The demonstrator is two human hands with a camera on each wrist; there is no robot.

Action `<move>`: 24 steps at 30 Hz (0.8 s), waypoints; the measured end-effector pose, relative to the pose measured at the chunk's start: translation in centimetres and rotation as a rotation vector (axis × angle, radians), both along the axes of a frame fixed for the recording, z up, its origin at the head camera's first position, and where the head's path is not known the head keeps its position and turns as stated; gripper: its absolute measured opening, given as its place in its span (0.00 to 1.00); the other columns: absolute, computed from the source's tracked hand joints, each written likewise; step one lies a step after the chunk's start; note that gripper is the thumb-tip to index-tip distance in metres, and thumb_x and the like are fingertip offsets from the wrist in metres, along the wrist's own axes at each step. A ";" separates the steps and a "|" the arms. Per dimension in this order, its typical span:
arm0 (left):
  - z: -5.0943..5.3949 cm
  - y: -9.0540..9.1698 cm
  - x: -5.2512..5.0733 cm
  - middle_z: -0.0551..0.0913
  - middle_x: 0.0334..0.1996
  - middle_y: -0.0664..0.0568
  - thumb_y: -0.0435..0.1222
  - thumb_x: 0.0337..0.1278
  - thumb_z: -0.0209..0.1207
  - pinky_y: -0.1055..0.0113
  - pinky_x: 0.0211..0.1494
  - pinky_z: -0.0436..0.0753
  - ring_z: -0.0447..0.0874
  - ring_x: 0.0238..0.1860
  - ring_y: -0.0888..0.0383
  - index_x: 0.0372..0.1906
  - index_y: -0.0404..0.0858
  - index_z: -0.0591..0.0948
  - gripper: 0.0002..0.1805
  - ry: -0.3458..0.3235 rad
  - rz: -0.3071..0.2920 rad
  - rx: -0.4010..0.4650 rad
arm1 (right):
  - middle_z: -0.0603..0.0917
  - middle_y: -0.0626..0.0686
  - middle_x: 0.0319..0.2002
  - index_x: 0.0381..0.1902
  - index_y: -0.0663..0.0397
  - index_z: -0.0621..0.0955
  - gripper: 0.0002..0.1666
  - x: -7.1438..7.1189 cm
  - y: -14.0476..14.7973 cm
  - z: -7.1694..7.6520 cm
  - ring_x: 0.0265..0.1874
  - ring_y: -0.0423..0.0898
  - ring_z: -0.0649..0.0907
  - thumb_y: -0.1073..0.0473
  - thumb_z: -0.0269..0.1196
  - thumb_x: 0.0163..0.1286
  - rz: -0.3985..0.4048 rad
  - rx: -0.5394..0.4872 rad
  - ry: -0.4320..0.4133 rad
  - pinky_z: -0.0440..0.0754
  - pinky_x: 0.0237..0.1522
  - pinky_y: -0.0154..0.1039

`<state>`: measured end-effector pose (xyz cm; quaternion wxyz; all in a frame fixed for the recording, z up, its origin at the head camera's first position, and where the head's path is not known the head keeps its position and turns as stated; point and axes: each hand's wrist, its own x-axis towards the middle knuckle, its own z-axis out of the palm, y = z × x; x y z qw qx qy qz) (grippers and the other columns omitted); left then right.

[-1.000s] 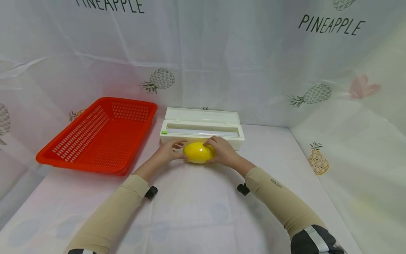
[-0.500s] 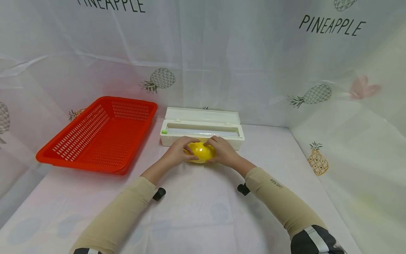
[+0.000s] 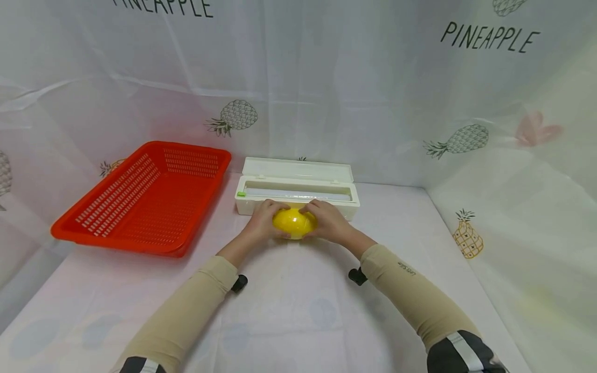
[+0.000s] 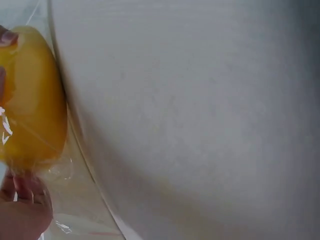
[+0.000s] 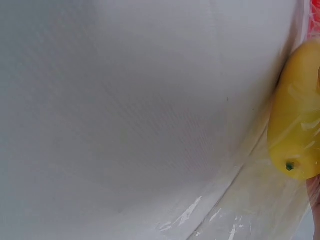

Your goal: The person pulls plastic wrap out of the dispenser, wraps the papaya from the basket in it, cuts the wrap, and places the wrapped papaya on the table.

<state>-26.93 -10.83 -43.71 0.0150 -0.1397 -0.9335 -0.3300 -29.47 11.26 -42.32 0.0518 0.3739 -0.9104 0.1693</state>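
Note:
A shiny yellow fruit-shaped object [image 3: 295,223] rests on the table in front of the white box, with clear film over it in both wrist views. My left hand [image 3: 262,224] grips its left end and my right hand [image 3: 330,224] its right end, thumbs low and fingers above. In the left wrist view the yellow object [image 4: 35,100] lies at the left edge, with fingertips at its upper side and fingers [image 4: 27,192] below it. The right wrist view has the yellow object [image 5: 295,125] at the right edge, its green stem tip showing.
Behind the hands, an open white box [image 3: 298,173] holds a roll [image 3: 298,195]; its lid is raised at the back. A red perforated basket [image 3: 186,243] stands to the left. Clear film [image 5: 230,215] lies wrinkled below the object in the right wrist view. A printed curtain [image 3: 373,103] hangs behind.
My left hand has moved right, closing its fingers round the left end of the yellow object. The right hand has hardly moved.

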 end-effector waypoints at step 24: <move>0.2 0.8 -0.8 0.72 0.52 0.45 0.45 0.27 0.82 0.52 0.59 0.70 0.68 0.53 0.45 0.64 0.42 0.69 0.51 0.028 -0.023 -0.174 | 0.76 0.53 0.62 0.69 0.48 0.71 0.41 -0.3 0.5 0.3 0.60 0.52 0.74 0.45 0.71 0.60 -0.016 -0.003 -0.175 0.70 0.63 0.50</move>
